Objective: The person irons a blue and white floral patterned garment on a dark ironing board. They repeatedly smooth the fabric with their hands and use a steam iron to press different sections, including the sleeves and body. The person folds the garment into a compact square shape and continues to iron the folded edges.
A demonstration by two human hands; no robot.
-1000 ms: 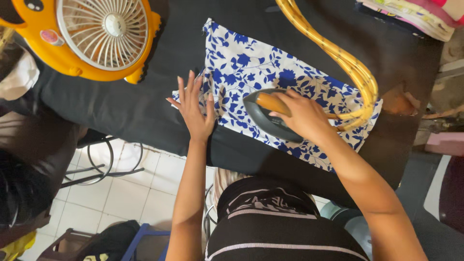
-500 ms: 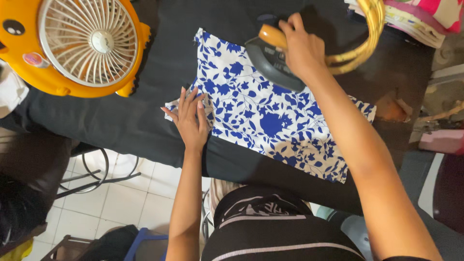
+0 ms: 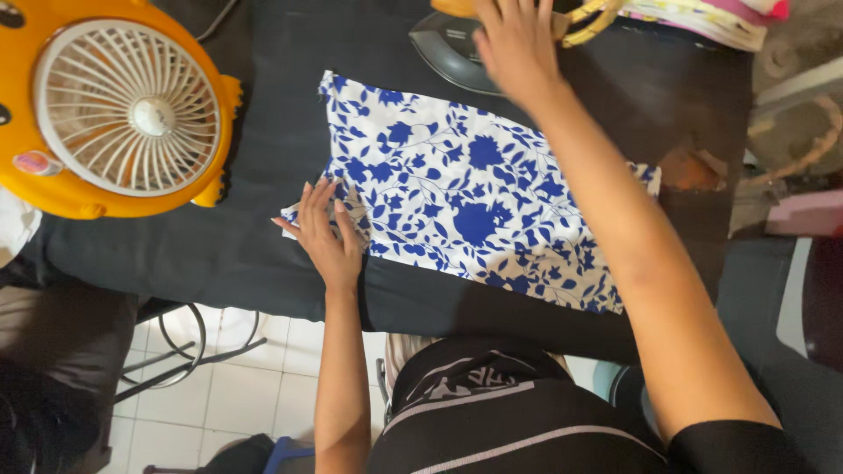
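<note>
one orange fan [image 3: 127,110] with a white grille lies on the left end of the bench [image 3: 219,254], its rim well apart from the blue-and-white floral cloth [image 3: 474,193]. a yellow cord [image 3: 590,19] curls at the far edge beside the iron [image 3: 452,53], and a stack of folded pink and pale fabric [image 3: 711,19] sits at the far right corner. a brownish scorch mark [image 3: 689,171] shows on the black cover just past the cloth's right end. below the bench on the left, a dark metal frame [image 3: 189,347] stands on white floor tiles [image 3: 263,386].

counted: one fan, one iron, one cloth, one cord, two hands.

the cloth lies flat across the middle of the bench, slanting from far left to near right, with one small corner folded out at its near left side. the left hand [image 3: 323,233] rests flat and spread on that corner, fingers apart, gripping nothing. the right hand [image 3: 518,44] reaches over the cloth to the iron at the far edge, fingers curved over its orange handle; how firmly it grips cannot be told, as the hand is blurred. the iron's dark sole sits just beyond the cloth's far edge, on bare black cover.

open black cover runs between fan and cloth and along the near edge.
</note>
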